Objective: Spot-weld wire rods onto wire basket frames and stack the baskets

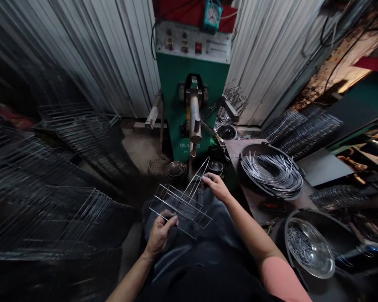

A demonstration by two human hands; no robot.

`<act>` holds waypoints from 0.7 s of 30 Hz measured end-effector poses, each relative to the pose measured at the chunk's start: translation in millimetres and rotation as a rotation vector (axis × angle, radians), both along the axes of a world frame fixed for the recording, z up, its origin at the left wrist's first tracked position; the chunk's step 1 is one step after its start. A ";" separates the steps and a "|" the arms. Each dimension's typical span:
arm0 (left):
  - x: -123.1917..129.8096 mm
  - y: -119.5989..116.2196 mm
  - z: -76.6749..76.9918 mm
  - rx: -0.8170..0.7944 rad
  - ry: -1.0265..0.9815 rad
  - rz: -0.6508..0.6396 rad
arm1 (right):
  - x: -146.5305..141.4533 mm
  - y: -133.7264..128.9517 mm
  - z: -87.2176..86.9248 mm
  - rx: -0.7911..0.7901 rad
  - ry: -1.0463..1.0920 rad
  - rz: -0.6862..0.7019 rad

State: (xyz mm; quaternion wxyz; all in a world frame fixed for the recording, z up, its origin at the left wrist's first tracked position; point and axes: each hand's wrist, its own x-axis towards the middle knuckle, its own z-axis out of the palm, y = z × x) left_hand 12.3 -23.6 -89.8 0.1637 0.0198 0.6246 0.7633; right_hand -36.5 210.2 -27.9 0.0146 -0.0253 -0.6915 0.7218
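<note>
Before the green machine (pixel 170 88): wire frame (pixel 180 200) held over a dark-clad lap

Left hand (pixel 162 231): thumb and fingers are closed on a straight wire at the near side of the frame (whether this wire is joined to the rest cannot be told). Right hand (pixel 216 186): thumb and fingertips are pinched together on a narrow wire section – the part slanting away toward the machine. The frame lies tilted between the two hands, in front of the machine's metal arm (pixel 195 117); clearance from that arm cannot be judged.

On the person's right, a round black pan (pixel 261 149) holds a curved bundle of long wires (pixel 282 178). Nearer the person, a shiny metal bowl (pixel 326 260) contains short metal pieces (pixel 297 245). To the left stand many stacked wire racks (pixel 91 138) – blurred, count not determinable. Near the machine's foot sits a shallow metal dish (pixel 176 169). A teal-cased dial (pixel 212 16) is at the machine's top.
</note>
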 end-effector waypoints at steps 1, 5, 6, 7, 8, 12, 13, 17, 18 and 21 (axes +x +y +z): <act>-2.3 -0.1 1.9 -0.004 -0.008 -0.011 | -2.2 -0.1 -1.7 -0.021 0.005 -0.002; -13.4 1.9 14.0 -0.001 -0.075 -0.023 | -12.8 -0.9 -7.4 -0.084 -0.007 -0.033; -16.5 2.9 17.2 -0.001 -0.093 -0.020 | -16.0 -1.4 -8.7 -0.102 -0.014 -0.051; -19.6 4.0 20.0 0.000 -0.106 -0.018 | -19.3 -2.1 -10.1 -0.122 -0.024 -0.071; -22.7 5.1 22.5 0.002 -0.118 -0.016 | -22.8 -2.8 -11.6 -0.145 -0.034 -0.093; -35.5 8.8 28.4 0.038 -0.172 -0.011 | -38.0 -5.3 -17.1 -0.223 -0.070 -0.153; -38.8 9.4 29.3 0.046 -0.182 -0.014 | -41.8 -5.6 -18.1 -0.233 -0.076 -0.164; -51.4 10.8 32.6 0.062 -0.228 -0.023 | -55.4 -4.0 -20.1 -0.232 -0.108 -0.191; -53.9 11.0 33.5 0.067 -0.246 -0.024 | -58.1 -3.0 -20.2 -0.227 -0.115 -0.187; -59.0 11.6 35.9 0.073 -0.278 -0.020 | -64.0 0.1 -20.6 -0.217 -0.137 -0.159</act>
